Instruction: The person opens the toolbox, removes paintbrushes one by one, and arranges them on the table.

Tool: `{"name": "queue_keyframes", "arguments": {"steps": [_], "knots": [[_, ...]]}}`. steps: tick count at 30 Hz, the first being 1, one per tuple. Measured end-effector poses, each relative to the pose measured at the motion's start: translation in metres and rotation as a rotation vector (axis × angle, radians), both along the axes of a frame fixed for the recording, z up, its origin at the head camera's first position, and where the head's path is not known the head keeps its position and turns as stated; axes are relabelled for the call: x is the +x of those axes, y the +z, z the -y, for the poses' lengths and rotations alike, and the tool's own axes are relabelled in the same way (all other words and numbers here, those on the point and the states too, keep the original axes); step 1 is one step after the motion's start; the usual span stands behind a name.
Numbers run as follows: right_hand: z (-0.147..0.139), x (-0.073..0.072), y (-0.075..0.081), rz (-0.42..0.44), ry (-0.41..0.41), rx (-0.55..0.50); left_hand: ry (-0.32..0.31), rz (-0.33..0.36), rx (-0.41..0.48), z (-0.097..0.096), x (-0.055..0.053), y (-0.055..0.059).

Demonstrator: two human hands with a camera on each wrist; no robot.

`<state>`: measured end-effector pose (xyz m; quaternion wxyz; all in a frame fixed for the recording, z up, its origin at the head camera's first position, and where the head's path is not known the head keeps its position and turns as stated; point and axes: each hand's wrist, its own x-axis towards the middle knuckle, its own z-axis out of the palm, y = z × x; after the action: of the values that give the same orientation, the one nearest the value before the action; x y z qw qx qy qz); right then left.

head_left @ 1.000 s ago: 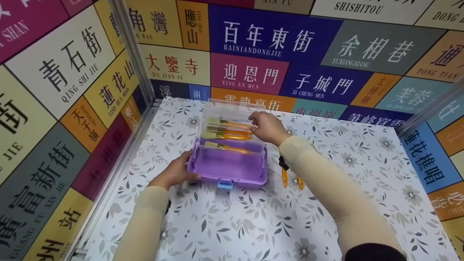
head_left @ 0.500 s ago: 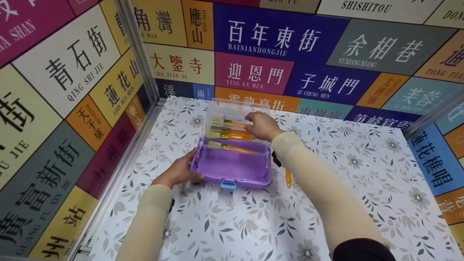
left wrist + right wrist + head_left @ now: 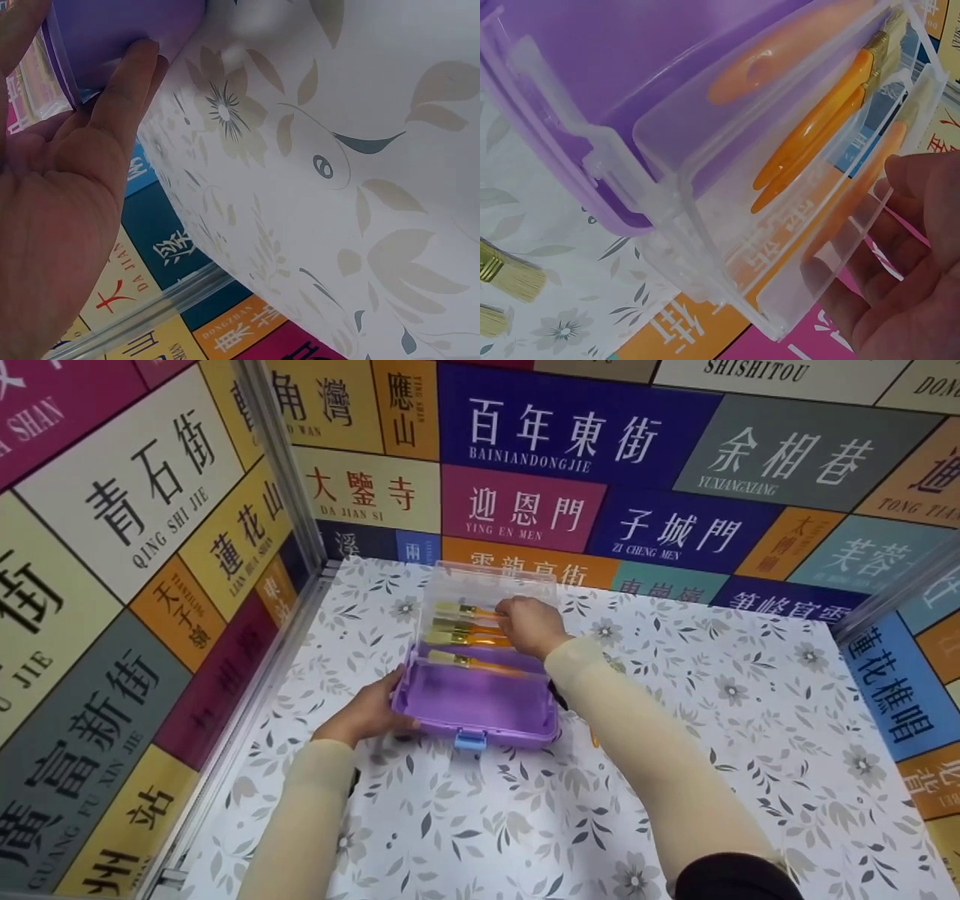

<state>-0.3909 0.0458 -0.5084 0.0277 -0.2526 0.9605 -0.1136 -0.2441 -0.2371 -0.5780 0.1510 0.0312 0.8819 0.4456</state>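
Note:
A purple plastic box (image 3: pixel 472 706) stands lid-up on the table, its blue latch (image 3: pixel 470 739) toward me. My left hand (image 3: pixel 361 711) grips its left end; in the left wrist view the fingers (image 3: pixel 124 94) lie along the purple outer wall. Behind the base rises a clear plastic tray (image 3: pixel 776 319) holding several paintbrushes with orange handles (image 3: pixel 817 131) and pale bristles. My right hand (image 3: pixel 534 627) pinches the tray's upper edge, thumb on the near side and fingers behind it. One paintbrush (image 3: pixel 457 661) lies in the lower tray section, nearest the purple base.
Several more paintbrushes (image 3: pixel 514 277) lie on the floral tabletop (image 3: pixel 525 825) right of the box, mostly hidden under my right forearm in the head view. Panels printed with large characters (image 3: pixel 555 427) wall the table at the back and sides.
My right hand has shifted left along the tray's upper edge, and its forearm now covers more of the loose brushes. My left hand keeps its grip on the box.

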Motion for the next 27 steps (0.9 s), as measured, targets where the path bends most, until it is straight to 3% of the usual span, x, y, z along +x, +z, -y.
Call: {"name": "queue_keyframes", "arguments": {"steps": [5,27], "knots": [[0.0007,-0.0011,0.0001,-0.042,-0.018,-0.004,-0.003,-0.013,0.032,0.0005,0.0001,0.0001],[0.0065,0.0009,0.0046,-0.015,0.022,0.032,-0.001,-0.014,0.027,0.0000,0.0020,0.0010]]}}
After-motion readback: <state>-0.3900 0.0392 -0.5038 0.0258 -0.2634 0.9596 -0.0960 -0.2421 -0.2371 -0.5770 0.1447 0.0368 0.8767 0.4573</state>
